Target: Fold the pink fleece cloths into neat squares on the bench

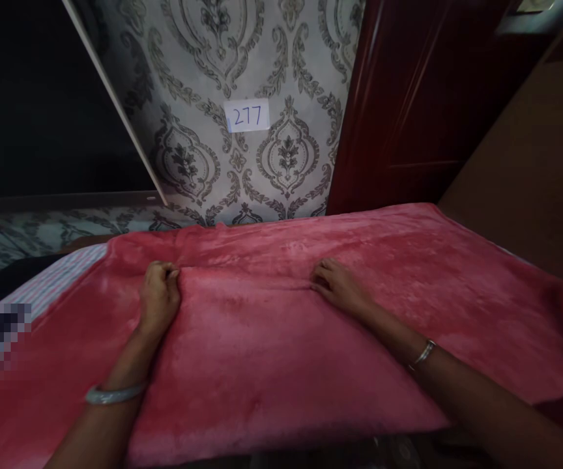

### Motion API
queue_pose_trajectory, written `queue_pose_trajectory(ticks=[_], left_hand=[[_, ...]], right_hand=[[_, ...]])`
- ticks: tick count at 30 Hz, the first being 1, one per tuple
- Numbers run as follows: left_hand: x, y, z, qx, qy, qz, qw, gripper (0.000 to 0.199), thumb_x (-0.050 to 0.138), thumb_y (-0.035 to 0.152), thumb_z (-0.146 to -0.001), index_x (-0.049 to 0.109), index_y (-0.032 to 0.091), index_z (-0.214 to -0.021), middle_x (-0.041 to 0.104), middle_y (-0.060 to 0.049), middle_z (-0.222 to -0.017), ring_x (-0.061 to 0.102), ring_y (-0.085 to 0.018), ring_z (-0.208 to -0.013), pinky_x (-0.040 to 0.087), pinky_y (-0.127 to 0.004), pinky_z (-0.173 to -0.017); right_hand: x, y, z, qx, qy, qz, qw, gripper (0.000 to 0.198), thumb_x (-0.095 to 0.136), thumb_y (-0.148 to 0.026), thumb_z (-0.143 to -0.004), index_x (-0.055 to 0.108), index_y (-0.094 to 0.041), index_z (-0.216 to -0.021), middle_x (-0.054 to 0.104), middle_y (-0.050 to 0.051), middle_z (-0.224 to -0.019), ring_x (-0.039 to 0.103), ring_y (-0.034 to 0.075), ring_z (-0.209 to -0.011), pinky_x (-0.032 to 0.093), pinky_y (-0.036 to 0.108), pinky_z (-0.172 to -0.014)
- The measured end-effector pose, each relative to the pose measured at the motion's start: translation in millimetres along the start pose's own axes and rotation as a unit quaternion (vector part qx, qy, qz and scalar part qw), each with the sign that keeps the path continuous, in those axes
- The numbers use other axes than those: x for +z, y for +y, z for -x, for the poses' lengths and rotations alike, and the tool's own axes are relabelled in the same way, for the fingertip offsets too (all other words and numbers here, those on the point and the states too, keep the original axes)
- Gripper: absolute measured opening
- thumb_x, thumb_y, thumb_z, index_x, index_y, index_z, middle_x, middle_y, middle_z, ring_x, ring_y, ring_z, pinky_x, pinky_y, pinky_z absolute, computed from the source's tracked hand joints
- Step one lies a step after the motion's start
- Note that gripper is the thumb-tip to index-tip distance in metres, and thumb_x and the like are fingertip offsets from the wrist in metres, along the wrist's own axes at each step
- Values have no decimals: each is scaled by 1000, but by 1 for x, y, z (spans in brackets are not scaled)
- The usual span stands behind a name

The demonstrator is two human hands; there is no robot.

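A pink-red plush blanket [262, 352] lies spread before me, with a fold raised across its middle. My left hand [160, 290] is closed on the blanket at the left end of that fold, its fingers curled in. At the fold's right end, my right hand [337, 283] pinches the same blanket, fingers bent and pressed together. Between the two hands the cloth forms a fairly straight ridge. A pale bangle circles my left wrist, and a silver one my right. The fingertips are partly hidden in the cloth.
A striped cloth [66, 277] shows beneath the blanket at the left. A large dark screen [51, 98] hangs at the upper left. Behind stands a patterned wall with a paper marked 277 [247, 116]. A dark red door [408, 104] is at the right.
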State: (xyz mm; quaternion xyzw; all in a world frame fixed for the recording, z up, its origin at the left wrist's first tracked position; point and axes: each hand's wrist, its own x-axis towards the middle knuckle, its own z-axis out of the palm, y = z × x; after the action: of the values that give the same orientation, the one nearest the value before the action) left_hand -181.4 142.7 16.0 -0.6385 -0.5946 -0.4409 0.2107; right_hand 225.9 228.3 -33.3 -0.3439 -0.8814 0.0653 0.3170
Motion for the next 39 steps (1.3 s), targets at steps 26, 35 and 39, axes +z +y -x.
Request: queue_pose_trajectory(ticks=[26, 35, 39], left_hand=[[7, 6, 13, -1, -193, 50, 980, 15, 41, 18, -93, 48, 23, -81, 60, -5, -83, 57, -19, -81, 48, -34, -79], [5, 8, 18, -12, -273, 46, 961, 16, 43, 18, -94, 56, 22, -86, 65, -7, -89, 60, -21, -87, 49, -35, -84], [0, 4, 19, -18, -272, 29, 962, 17, 44, 23, -96, 59, 21, -90, 67, -8, -92, 61, -22, -90, 48, -38, -88]], right_hand=[[-7, 9, 16, 151, 89, 73, 982, 48, 24, -56, -98, 52, -24, -75, 65, 11, -77, 61, 26, -68, 45, 38, -61], [-19, 3, 25, 66, 37, 44, 996, 53, 41, -71, -90, 67, -24, -90, 73, 11, -93, 70, 30, -82, 55, 43, -71], [-13, 15, 31, 32, 26, 85, 996, 55, 38, -68, -93, 72, -26, -85, 74, 11, -92, 70, 32, -85, 56, 48, -75]])
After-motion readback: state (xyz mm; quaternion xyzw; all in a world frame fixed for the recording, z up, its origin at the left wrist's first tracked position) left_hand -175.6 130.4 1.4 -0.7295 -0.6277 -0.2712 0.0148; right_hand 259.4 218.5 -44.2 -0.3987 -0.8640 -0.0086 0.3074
